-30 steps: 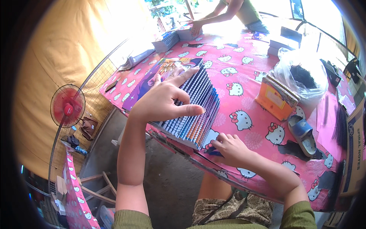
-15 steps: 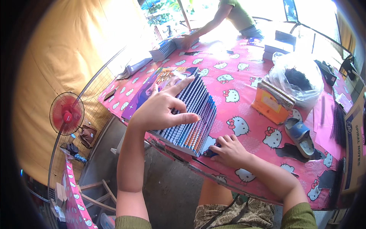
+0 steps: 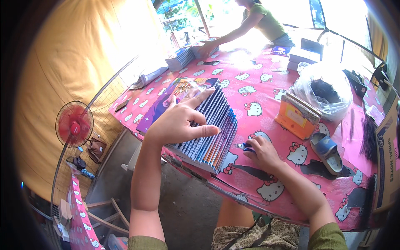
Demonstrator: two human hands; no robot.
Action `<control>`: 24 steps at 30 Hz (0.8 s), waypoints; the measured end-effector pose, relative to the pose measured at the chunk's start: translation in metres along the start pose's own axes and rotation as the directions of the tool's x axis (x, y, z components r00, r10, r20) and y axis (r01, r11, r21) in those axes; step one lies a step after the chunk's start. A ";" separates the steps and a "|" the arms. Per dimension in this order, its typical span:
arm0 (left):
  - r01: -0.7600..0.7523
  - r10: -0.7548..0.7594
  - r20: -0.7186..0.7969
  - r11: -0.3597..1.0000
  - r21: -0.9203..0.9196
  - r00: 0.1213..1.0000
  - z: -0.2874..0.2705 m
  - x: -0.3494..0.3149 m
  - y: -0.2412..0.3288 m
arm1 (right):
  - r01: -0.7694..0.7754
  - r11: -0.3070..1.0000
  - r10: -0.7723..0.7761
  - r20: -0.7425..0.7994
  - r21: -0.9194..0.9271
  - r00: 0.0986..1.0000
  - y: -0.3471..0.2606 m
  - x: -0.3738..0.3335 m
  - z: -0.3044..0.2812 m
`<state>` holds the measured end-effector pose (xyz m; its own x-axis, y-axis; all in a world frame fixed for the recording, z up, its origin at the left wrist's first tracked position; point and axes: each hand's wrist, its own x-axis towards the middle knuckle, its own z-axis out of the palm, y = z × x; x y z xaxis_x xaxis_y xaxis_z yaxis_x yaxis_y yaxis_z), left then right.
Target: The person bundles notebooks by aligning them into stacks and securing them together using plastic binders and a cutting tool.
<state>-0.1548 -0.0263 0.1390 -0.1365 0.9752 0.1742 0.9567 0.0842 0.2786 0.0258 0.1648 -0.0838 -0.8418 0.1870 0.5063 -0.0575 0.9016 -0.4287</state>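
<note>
"Item one, from your feed?"

"Stack of spiral notebooks [image 3: 214,135], one. I find it at the near edge of the pink patterned table cover [image 3: 273,125], leaning in steps, coil spines facing right, illustrated cover uppermost."

"Left hand?"

"Left hand [image 3: 181,118], bare: laid palm down on the stack, index finger and thumb spread apart, gripping nothing that I can see."

"Right hand?"

"Right hand [image 3: 264,153], bare: fingers closed around a blue-handled tool [image 3: 247,147]. Metal tip points left, near the stack's coils. Whether its jaws are apart or together, I cannot tell; too small."

"Remaining stock, right side?"

"I list an orange-faced block [image 3: 293,118], standing; a clear plastic bag [image 3: 306,87] behind it, with dark contents; one blue slipper [image 3: 326,146], nearer the right forearm."

"Far end?"

"Co-worker's hand [image 3: 206,48], one, at a pile of notebooks [image 3: 203,45]. Left of the table, one red fan [image 3: 75,125]."
</note>
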 end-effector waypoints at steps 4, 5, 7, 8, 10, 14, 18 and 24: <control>0.009 -0.009 0.021 1.000 0.005 1.000 -0.001 0.001 0.001 | -0.104 0.979 0.112 -0.037 0.174 0.993 -0.002 0.000 -0.004; 0.012 -0.012 0.025 1.000 0.011 1.000 -0.002 0.002 0.002 | -0.056 0.987 0.066 -0.060 0.149 0.996 -0.002 0.001 -0.005; 0.024 -0.024 0.023 1.000 0.005 0.999 -0.005 0.001 0.004 | 0.037 0.994 -0.027 -0.100 0.100 0.995 -0.002 0.001 -0.004; 0.036 -0.036 0.028 0.999 -0.003 0.999 -0.004 -0.002 0.003 | -0.020 0.985 0.025 -0.027 0.171 0.999 -0.009 0.004 -0.008; 0.027 -0.027 0.010 0.999 0.018 1.000 -0.006 -0.004 0.005 | -0.144 0.942 0.107 0.134 0.304 0.985 -0.032 0.009 -0.024; -0.009 0.009 0.012 1.000 -0.025 1.000 0.001 0.005 0.002 | 0.001 0.938 -0.047 0.126 0.346 0.991 -0.072 0.020 -0.040; -0.013 0.013 0.004 1.000 0.010 1.000 -0.001 0.003 -0.001 | 0.125 0.974 -0.151 0.130 0.191 0.980 -0.095 0.028 -0.038; 0.000 0.000 -0.010 1.000 -0.009 1.000 0.000 0.002 0.001 | 0.299 0.945 -0.319 -0.161 -0.136 0.934 -0.102 0.036 -0.031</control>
<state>-0.1541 -0.0241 0.1398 -0.1394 0.9730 0.1839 0.9543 0.0824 0.2872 0.0180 0.0913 0.0009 -0.6814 -0.0497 0.7302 -0.2327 0.9606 -0.1517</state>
